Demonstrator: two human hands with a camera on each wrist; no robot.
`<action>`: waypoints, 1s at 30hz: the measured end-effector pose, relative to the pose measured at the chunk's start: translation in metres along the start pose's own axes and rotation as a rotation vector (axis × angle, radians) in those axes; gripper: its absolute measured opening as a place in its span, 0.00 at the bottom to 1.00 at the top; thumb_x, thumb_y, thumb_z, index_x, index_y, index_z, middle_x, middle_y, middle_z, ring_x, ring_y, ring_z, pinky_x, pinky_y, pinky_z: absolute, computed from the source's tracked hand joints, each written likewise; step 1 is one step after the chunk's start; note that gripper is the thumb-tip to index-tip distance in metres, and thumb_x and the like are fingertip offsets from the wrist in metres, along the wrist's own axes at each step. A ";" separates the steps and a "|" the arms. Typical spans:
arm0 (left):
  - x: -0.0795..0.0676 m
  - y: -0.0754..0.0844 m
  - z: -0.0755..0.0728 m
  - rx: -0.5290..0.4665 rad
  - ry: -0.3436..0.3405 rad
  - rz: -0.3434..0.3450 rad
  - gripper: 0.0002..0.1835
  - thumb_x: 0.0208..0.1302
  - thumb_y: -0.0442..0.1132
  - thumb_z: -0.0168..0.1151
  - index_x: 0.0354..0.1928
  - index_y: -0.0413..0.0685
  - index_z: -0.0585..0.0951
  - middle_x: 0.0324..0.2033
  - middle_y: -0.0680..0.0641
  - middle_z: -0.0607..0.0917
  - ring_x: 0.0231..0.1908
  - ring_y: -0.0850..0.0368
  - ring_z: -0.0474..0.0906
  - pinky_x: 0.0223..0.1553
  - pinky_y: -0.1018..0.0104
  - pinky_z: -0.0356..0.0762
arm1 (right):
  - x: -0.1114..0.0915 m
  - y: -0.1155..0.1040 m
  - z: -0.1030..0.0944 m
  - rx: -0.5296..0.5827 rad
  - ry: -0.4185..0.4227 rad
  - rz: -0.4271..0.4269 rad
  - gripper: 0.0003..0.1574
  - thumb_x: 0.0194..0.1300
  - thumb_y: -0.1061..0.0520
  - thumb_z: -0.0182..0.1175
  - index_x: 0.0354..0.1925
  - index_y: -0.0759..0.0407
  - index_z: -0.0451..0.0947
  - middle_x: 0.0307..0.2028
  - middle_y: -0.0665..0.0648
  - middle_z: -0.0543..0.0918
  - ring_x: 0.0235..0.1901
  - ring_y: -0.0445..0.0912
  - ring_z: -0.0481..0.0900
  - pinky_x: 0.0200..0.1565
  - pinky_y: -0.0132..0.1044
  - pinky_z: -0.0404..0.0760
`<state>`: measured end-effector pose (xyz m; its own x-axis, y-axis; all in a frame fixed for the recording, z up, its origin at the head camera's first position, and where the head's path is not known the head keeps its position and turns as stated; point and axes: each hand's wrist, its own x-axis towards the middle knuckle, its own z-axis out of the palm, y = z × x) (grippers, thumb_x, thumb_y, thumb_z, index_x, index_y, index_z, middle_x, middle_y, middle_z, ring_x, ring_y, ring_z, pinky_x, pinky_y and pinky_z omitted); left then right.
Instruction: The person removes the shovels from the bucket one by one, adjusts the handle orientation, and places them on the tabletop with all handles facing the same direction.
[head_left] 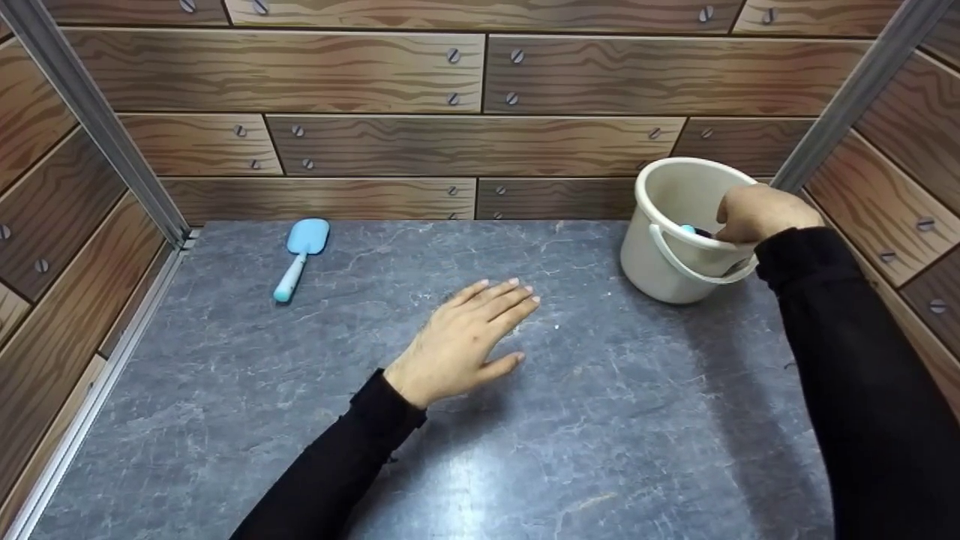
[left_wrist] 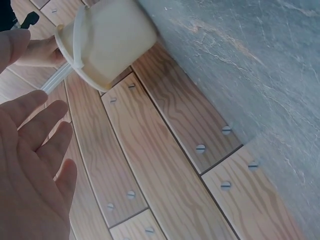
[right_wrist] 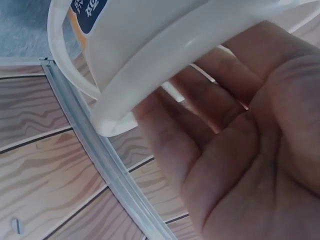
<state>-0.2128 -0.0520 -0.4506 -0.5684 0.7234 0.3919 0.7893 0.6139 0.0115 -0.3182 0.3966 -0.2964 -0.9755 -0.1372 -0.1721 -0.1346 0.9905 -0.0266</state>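
My right hand reaches over the rim into a cream plastic bucket at the right. Its fingers curl around a slim dark thing with a light blue end; most of that thing is hidden by the hand and bucket. In the right wrist view, bent fingers pass under the bucket's rim. My left hand, palm down with fingers straight, hovers over the middle of the grey table and holds nothing. A light blue garden trowel lies at the table's back left.
Wood-patterned panels enclose the grey marbled table at the back and both sides. Metal frame posts stand at the corners. The bucket's white carrying handle hangs down on its near side.
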 end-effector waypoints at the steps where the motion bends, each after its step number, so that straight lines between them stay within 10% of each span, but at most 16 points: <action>1: 0.000 0.000 0.000 -0.002 -0.008 -0.003 0.41 0.87 0.60 0.67 0.92 0.52 0.70 0.89 0.47 0.75 0.91 0.48 0.69 0.95 0.43 0.64 | -0.001 -0.001 -0.001 0.001 -0.001 0.013 0.19 0.65 0.58 0.70 0.44 0.74 0.90 0.43 0.75 0.91 0.41 0.65 0.87 0.43 0.59 0.90; 10: 0.000 -0.001 0.001 -0.006 -0.028 -0.008 0.41 0.88 0.61 0.64 0.92 0.53 0.68 0.90 0.47 0.74 0.91 0.47 0.69 0.96 0.44 0.61 | 0.003 -0.005 0.004 -0.005 -0.010 0.046 0.12 0.61 0.60 0.67 0.21 0.59 0.79 0.24 0.56 0.79 0.29 0.55 0.78 0.29 0.43 0.74; 20: -0.001 -0.002 0.002 0.012 -0.008 -0.002 0.41 0.87 0.60 0.66 0.92 0.52 0.70 0.88 0.47 0.76 0.90 0.48 0.70 0.95 0.44 0.63 | 0.010 0.007 0.015 0.083 0.033 -0.035 0.23 0.81 0.52 0.70 0.38 0.73 0.90 0.28 0.59 0.87 0.31 0.55 0.82 0.31 0.40 0.77; 30: 0.001 -0.004 0.003 0.024 -0.015 -0.007 0.40 0.87 0.59 0.67 0.91 0.52 0.70 0.89 0.47 0.76 0.90 0.49 0.70 0.95 0.44 0.64 | 0.016 0.015 0.022 0.192 0.168 0.030 0.17 0.79 0.56 0.75 0.50 0.72 0.93 0.47 0.78 0.93 0.43 0.66 0.86 0.36 0.48 0.79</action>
<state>-0.2169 -0.0529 -0.4533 -0.5772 0.7240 0.3778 0.7798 0.6260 -0.0084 -0.3322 0.4096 -0.3209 -0.9960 -0.0890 -0.0099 -0.0849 0.9733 -0.2134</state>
